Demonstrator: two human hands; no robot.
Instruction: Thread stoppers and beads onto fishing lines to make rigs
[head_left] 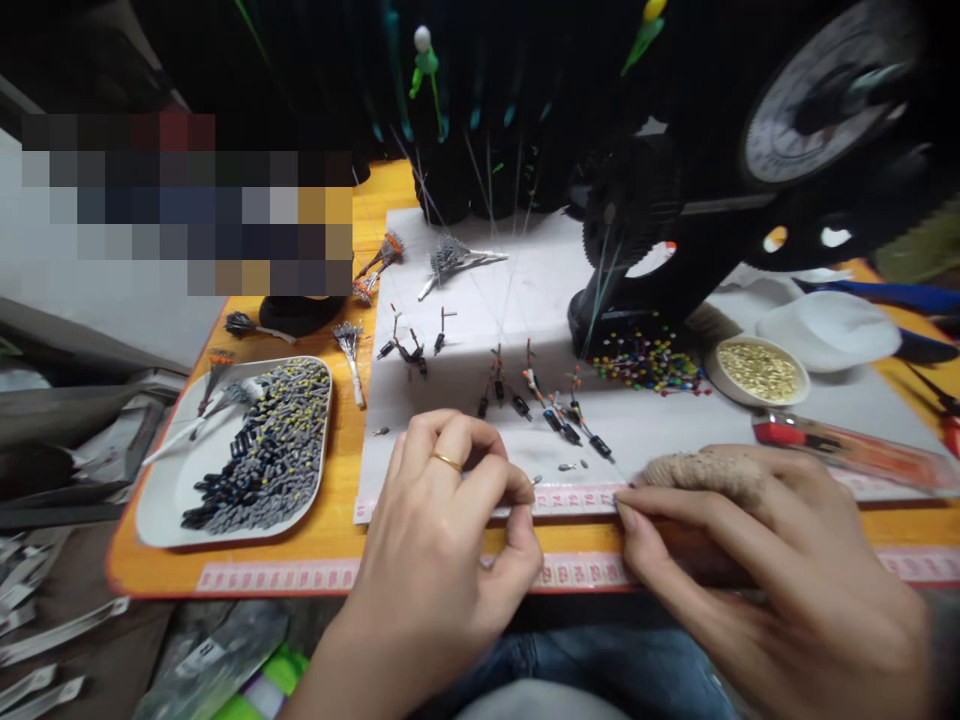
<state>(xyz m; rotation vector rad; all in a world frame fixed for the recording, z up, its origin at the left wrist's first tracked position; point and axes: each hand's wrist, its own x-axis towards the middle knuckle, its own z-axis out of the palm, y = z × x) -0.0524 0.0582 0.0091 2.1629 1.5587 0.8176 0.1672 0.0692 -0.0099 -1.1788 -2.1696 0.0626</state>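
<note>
Work surface: orange-yellow wooden table (345, 470), bearing a shallow white tray with rounded corners (154, 500); right of the tray, a flat white sheet (420, 400); beyond the tray and well to its right, a black metal machine (660, 280) with a toothed wheel.

Left hand (450, 515), right of the tray: thumb and index tips drawn close; a small grey oval bead (535, 480) shows at the index tip, gripped or merely beside it, cannot tell.

Right hand (795, 560), farther right of the tray: thumb and index tips pressed together in a pinch; what lies between them is too small to tell. One finger wears a beige fabric wrap (705, 475).

Handling, as judged: fine fingertip work. Best done with the tips alone, light pressure, wrists braced at the table edge, one tiny part at a time. Hanging pale threads (490, 180) should be kept from crossing; a brushing knuckle could scatter the loose parts.

Grey bead: matt, plain, elongated, right of the tray, just above the pink-and-white measuring tape (574, 500). Near the right fingertips, also right of the tray: a black tubular piece (601, 448), glossy, tilted, one of several with orange-and-grey stems.

Tray contents: grey oval beads (292, 430), many showing yellow, and black tubular beads (217, 490), heaped together
</note>
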